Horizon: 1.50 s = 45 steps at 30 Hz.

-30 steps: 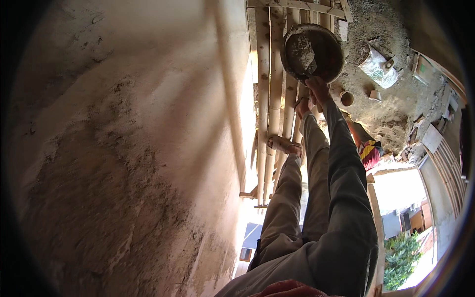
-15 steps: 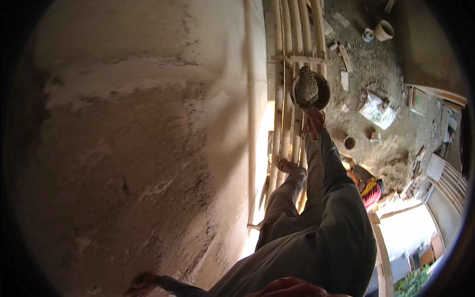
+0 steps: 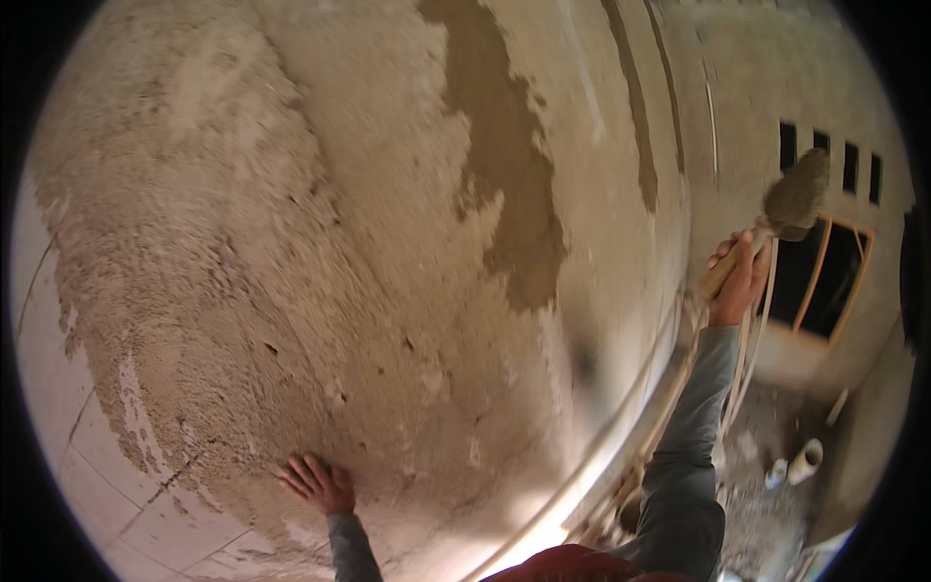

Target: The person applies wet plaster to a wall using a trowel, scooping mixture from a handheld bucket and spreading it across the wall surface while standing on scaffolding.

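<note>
My left hand (image 3: 318,485) rests against the rough plastered wall (image 3: 369,252) at lower middle, fingers spread. My right hand (image 3: 745,276) grips the handle of a trowel at the right, its blade carrying a lump of grey mortar (image 3: 793,194), raised beside the wall. A darker, damp-looking patch (image 3: 504,204) runs down the upper middle of the wall, with narrow dark streaks to its right. Pale blocks with visible joints (image 3: 116,466) show at the wall's left edge.
Pale poles (image 3: 747,359) run below my right arm, which partly hides a dark bucket (image 3: 630,509). On the floor below lie a pale bucket (image 3: 805,461) and a small blue-white container (image 3: 776,473). The far wall has narrow openings and a wooden-framed window (image 3: 819,276).
The view has swung up toward the wall. My right hand has lifted the loaded trowel away from the bucket. My left hand, blurred at the lower edge earlier, now shows higher, spread on the wall.
</note>
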Motion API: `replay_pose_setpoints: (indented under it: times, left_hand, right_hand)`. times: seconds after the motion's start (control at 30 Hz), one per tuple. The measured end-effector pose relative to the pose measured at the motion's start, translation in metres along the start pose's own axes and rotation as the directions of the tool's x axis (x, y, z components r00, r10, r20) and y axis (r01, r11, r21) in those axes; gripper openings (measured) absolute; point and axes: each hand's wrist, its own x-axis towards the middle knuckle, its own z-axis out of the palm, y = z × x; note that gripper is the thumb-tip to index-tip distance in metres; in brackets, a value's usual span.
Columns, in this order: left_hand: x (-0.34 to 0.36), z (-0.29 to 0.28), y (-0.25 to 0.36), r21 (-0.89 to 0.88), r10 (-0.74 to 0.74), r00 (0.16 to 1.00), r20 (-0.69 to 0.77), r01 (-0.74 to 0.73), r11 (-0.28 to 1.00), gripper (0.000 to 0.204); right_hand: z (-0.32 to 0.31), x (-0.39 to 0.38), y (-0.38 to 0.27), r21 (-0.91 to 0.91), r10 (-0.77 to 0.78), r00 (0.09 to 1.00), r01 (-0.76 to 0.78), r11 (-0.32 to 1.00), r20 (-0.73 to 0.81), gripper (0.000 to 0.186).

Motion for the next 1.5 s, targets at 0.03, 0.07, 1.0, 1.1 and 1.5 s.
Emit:
replay_pose_setpoints:
  times: [0.03,0.07,1.0,1.1,1.5]
  left_hand:
    - [0.007,0.002,0.002,0.018,0.006,1.000,-0.017,-0.005,1.000,0.060]
    - [0.011,0.005,0.010,0.010,-0.053,0.996,-0.065,0.054,0.998,0.060]
    - [-0.165,-0.094,0.050,-0.214,-0.221,0.789,0.573,0.404,0.889,0.060]
    - [-0.293,-0.105,0.072,-0.175,0.093,0.171,0.981,0.570,0.802,0.060]
    - [-0.509,-0.123,0.215,-0.275,0.508,-0.780,0.366,0.431,0.860,0.086]
  right_hand:
    - [0.030,0.031,-0.023,0.067,-0.050,0.998,0.048,0.997,0.024,0.040]
    - [0.054,0.057,-0.043,-0.067,-0.236,0.971,0.233,0.970,-0.036,0.040]
    - [-0.124,-0.292,0.146,-0.512,0.519,0.166,-0.083,0.855,0.839,0.057]
    - [-0.369,-0.365,0.145,-0.870,0.877,-0.010,0.126,0.477,0.480,0.047]
    - [-0.743,-0.432,0.024,-0.680,0.723,-0.148,0.504,-0.532,-0.675,0.052]
